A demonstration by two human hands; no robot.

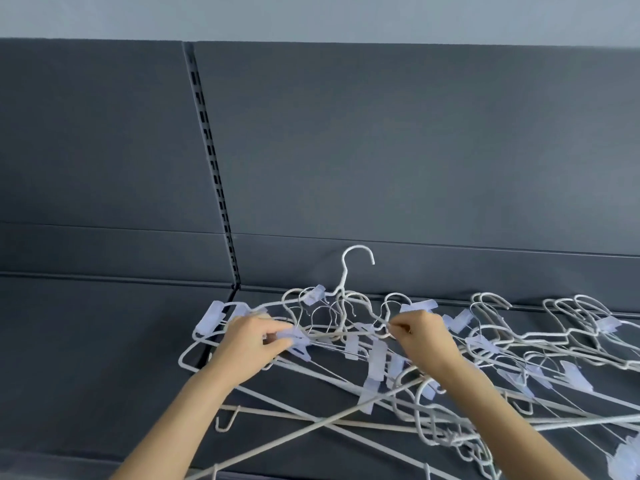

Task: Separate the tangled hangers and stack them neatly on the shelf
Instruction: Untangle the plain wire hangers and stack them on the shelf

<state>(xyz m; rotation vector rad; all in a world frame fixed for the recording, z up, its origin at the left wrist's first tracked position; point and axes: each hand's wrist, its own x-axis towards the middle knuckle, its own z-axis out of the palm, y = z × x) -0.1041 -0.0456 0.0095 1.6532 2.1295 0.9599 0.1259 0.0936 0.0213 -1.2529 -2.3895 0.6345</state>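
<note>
Forearms: two, bare, angled inward from the near edge toward the pile.
Loose rods (294,433): long white hanger bars crossing on the shelf (104,358), nearest the viewer, partly under the forearms.
Left hand (252,344): fingers curled round a pale clip (298,342) and the wire it rides on.
Right hand (424,336): thumb and fingers pinching a wire shoulder; the hands are apart, each clamped on its own end.
Tangled hangers (332,336): the knot lies between the hands, just beyond the fingertips; its long axis runs left to right, hand to hand; neither hand is clearly nearer.
Raised hook (358,247): upright behind the knot, against the back panel (415,150).
Likely step: drawing one hanger out sideways, judged from the grips.
Further hangers (576,375): unsorted heap on the right; no neat stack visible.
Slotted upright (211,157): farthest, left of centre.
</note>
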